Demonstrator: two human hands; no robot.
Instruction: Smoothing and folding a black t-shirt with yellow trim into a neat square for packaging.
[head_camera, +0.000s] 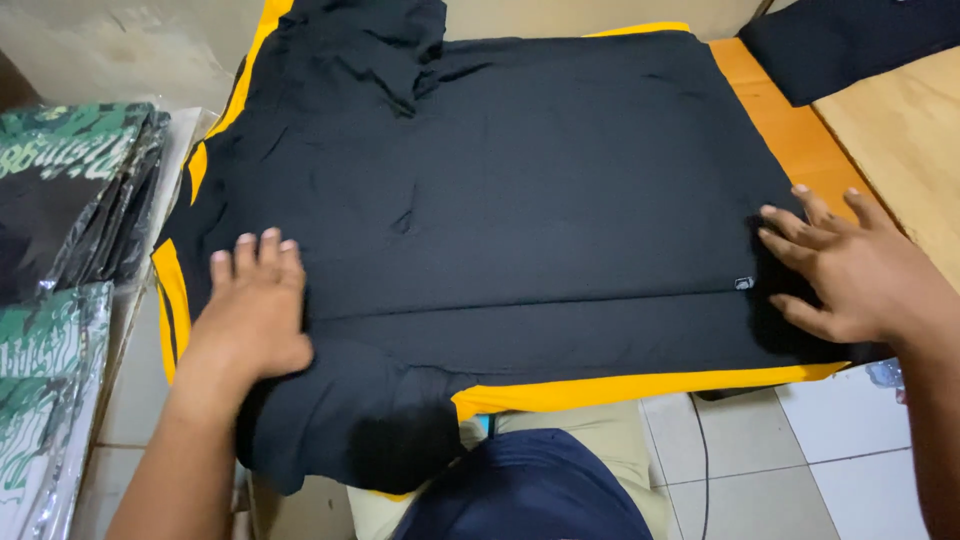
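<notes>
Lying flat: black garment (520, 190), slightly wrinkled, yellow board (640, 388) beneath.

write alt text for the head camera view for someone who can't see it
Two bare hands press flat on a black garment spread over a yellow board: the left hand near its lower left, the right hand at its right edge. Bagged green-patterned clothes are stacked to the left.

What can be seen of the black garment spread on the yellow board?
The black garment is soft, matte knit cloth lying flat over a yellow board, lightly creased. One sleeve is folded at the top, another hangs off the near edge. A small tag sits near its right edge. The left hand presses flat on it; the right hand rests on its right edge.
</notes>
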